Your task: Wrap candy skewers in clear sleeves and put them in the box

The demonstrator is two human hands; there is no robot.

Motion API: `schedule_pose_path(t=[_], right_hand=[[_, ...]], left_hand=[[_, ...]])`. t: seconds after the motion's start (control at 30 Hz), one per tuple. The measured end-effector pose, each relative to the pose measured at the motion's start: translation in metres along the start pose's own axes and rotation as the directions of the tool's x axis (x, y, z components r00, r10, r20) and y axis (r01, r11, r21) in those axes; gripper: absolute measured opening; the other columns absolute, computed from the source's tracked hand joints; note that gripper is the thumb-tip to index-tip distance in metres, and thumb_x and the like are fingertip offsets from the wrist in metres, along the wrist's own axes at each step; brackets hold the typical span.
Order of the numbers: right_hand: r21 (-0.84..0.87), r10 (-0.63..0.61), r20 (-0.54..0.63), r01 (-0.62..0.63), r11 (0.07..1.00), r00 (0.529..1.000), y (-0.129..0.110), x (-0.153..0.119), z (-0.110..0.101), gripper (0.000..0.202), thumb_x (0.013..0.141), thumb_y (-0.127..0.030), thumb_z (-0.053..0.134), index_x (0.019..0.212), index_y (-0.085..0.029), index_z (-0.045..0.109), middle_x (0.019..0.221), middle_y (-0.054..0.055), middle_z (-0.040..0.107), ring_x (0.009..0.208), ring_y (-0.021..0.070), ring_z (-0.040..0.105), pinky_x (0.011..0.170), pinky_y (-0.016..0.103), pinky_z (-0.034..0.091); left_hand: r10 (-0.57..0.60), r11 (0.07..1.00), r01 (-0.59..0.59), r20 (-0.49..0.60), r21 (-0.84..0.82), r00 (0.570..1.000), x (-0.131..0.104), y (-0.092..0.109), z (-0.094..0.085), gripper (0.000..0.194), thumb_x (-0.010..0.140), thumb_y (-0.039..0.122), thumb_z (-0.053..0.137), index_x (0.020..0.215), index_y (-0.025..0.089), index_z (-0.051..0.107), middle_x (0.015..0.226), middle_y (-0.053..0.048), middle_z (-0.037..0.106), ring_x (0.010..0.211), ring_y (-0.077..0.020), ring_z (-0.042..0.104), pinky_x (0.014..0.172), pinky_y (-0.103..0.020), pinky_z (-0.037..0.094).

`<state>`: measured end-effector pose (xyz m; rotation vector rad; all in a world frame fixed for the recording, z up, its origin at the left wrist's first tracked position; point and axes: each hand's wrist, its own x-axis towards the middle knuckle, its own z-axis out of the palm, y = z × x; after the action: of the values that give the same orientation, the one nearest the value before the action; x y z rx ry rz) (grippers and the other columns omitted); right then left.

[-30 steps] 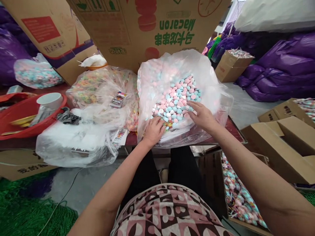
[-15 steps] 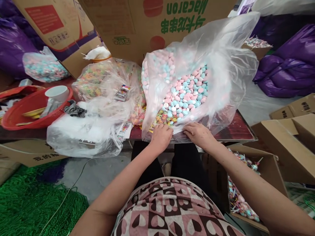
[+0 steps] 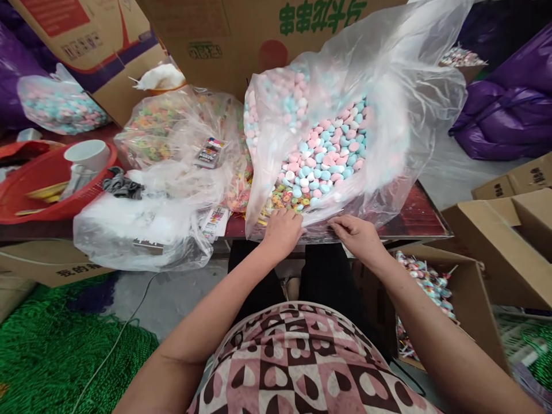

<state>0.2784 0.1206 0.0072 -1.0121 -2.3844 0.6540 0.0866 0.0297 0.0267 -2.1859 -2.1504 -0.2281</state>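
A large clear plastic bag [image 3: 414, 109] lies open on the table, full of pink, blue and white candies [image 3: 328, 155]. Small ring-shaped gummy candies [image 3: 287, 197] lie at its near left edge, with thin yellow sticks beside them. My left hand [image 3: 282, 233] rests there, fingers curled closed against the gummy rings; whatever is in them is hidden. At the bag's front edge my right hand [image 3: 360, 237] has thumb and fingertips pinched together, a short way right of the left. Anything in that pinch is too small to make out.
Left of the big bag are a bag of gummy rings [image 3: 150, 129], a white plastic bag [image 3: 142, 230] and a red basket [image 3: 26, 195] with a white cup [image 3: 87, 154]. An open carton of wrapped lollipops [image 3: 468, 305] stands below right. Large cartons [image 3: 215, 34] rise behind.
My right hand has moved slightly right, widening the gap between my hands. The left hand stays at the gummy rings. The whole view has shifted a little.
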Motion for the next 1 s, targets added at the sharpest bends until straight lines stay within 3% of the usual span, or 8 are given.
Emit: schedule_pose_path(t=[0.27, 0.37, 0.47, 0.53, 0.63, 0.8, 1.0], right_hand=[[-0.153, -0.068, 0.134, 0.088, 0.984, 0.989, -0.007, -0.004, 0.002, 0.025, 0.091, -0.029, 0.049, 0.092, -0.022, 0.073, 0.089, 0.007, 0.071, 0.087, 0.0212, 0.065, 0.077, 0.031, 0.05], [-0.13, -0.056, 0.075, 0.065, 0.989, 0.996, -0.008, -0.005, 0.002, 0.024, 0.091, -0.028, 0.049, 0.095, -0.022, 0.072, 0.089, 0.007, 0.069, 0.085, 0.0207, 0.065, 0.075, 0.03, 0.051], [-0.095, -0.095, -0.039, 0.091, 0.991, 0.995, -0.009, -0.002, 0.005, 0.026, 0.091, -0.025, 0.049, 0.107, -0.021, 0.069, 0.108, 0.009, 0.068, 0.096, 0.0212, 0.064, 0.082, 0.032, 0.051], [-0.122, -0.128, -0.031, 0.123, 0.985, 0.991, -0.009, 0.001, 0.007, 0.026, 0.091, -0.023, 0.049, 0.107, -0.021, 0.069, 0.115, 0.009, 0.066, 0.102, 0.0223, 0.063, 0.086, 0.034, 0.05], [-0.143, -0.128, 0.01, 0.128, 0.981, 0.992, -0.005, 0.004, 0.01, 0.023, 0.091, -0.023, 0.049, 0.095, -0.022, 0.072, 0.104, 0.008, 0.069, 0.097, 0.0224, 0.063, 0.083, 0.034, 0.051], [-0.111, -0.218, -0.07, 0.21, 0.971, 0.973, 0.005, 0.002, 0.014, 0.023, 0.092, -0.024, 0.05, 0.089, -0.02, 0.072, 0.092, 0.009, 0.07, 0.088, 0.0216, 0.064, 0.077, 0.033, 0.052], [-0.058, -0.239, -0.106, 0.234, 0.97, 0.965, 0.004, 0.001, 0.017, 0.021, 0.091, -0.021, 0.051, 0.088, -0.02, 0.071, 0.09, 0.009, 0.069, 0.086, 0.0217, 0.064, 0.076, 0.033, 0.052]], left_hand=[[0.141, 0.99, -0.142, -0.05, -0.002, 0.989, -0.01, 0.005, 0.0, 0.023, 0.094, 0.025, 0.044, 0.088, 0.019, 0.065, 0.089, -0.009, 0.064, 0.091, -0.025, 0.056, 0.08, -0.04, 0.038], [0.123, 0.992, -0.124, -0.034, -0.026, 0.992, -0.016, 0.004, 0.003, 0.026, 0.095, 0.028, 0.043, 0.088, 0.02, 0.067, 0.087, -0.008, 0.065, 0.089, -0.0244, 0.055, 0.078, -0.039, 0.037], [0.116, 0.992, -0.118, -0.039, -0.05, 0.993, -0.017, 0.003, 0.001, 0.03, 0.097, 0.033, 0.04, 0.093, 0.022, 0.068, 0.089, -0.007, 0.066, 0.092, -0.0237, 0.055, 0.079, -0.038, 0.037], [0.124, 0.989, -0.128, -0.06, -0.07, 0.99, -0.017, 0.004, -0.002, 0.034, 0.098, 0.035, 0.037, 0.095, 0.023, 0.068, 0.09, -0.006, 0.066, 0.093, -0.0228, 0.055, 0.081, -0.038, 0.036], [0.138, 0.986, -0.144, -0.071, -0.086, 0.988, -0.019, 0.006, -0.006, 0.035, 0.097, 0.037, 0.039, 0.091, 0.022, 0.07, 0.089, -0.006, 0.066, 0.093, -0.0225, 0.055, 0.082, -0.038, 0.037], [0.076, 0.99, -0.078, -0.021, -0.115, 0.997, -0.018, 0.006, -0.007, 0.04, 0.097, 0.041, 0.04, 0.083, 0.018, 0.07, 0.086, -0.008, 0.066, 0.091, -0.0232, 0.057, 0.082, -0.038, 0.038], [0.016, 1.0, -0.015, 0.133, -0.01, 0.991, -0.004, 0.006, -0.015, 0.019, 0.09, 0.029, 0.054, 0.096, 0.017, 0.067, 0.099, -0.011, 0.065, 0.099, -0.0267, 0.056, 0.084, -0.039, 0.04]])
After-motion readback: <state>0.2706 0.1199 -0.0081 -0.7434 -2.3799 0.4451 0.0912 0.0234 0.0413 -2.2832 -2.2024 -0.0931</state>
